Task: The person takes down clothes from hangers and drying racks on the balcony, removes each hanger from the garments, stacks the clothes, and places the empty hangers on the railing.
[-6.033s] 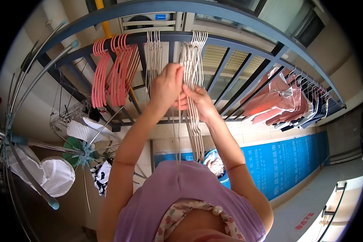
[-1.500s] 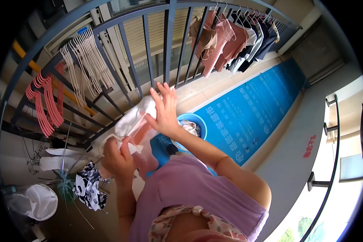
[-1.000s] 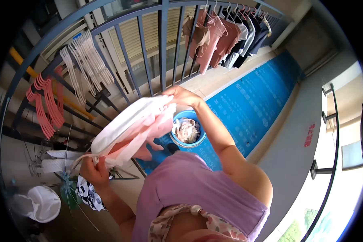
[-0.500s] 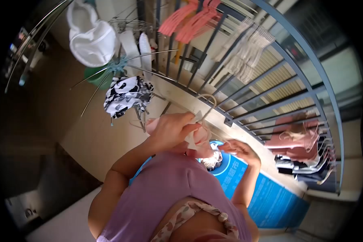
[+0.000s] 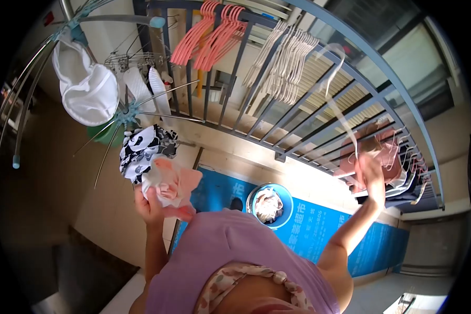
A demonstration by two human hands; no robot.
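My left hand [image 5: 149,209] is closed on a bunched pink-and-white garment [image 5: 170,183], held out to the left in front of a black-and-white patterned cloth [image 5: 144,152]. My right hand [image 5: 370,170] reaches far right and grips a white hanger [image 5: 343,118], blurred by motion, its hook pointing up and away. Behind that hand, pink clothing [image 5: 392,152] hangs on the railing. Below, between my hands, a blue bucket [image 5: 283,214] holds crumpled laundry [image 5: 268,204].
A dark metal railing [image 5: 277,155] curves along the far side, carrying pink hangers [image 5: 196,36] and white hangers [image 5: 290,65]. At the left, a rack with thin metal arms [image 5: 128,112] stands near a white padded item [image 5: 89,89]. A blue mat [image 5: 319,230] covers part of the floor.
My hands have parted. The left has moved left with the garment; the right has swung right towards the hanging clothes with the hanger. The bucket is now in fuller view.
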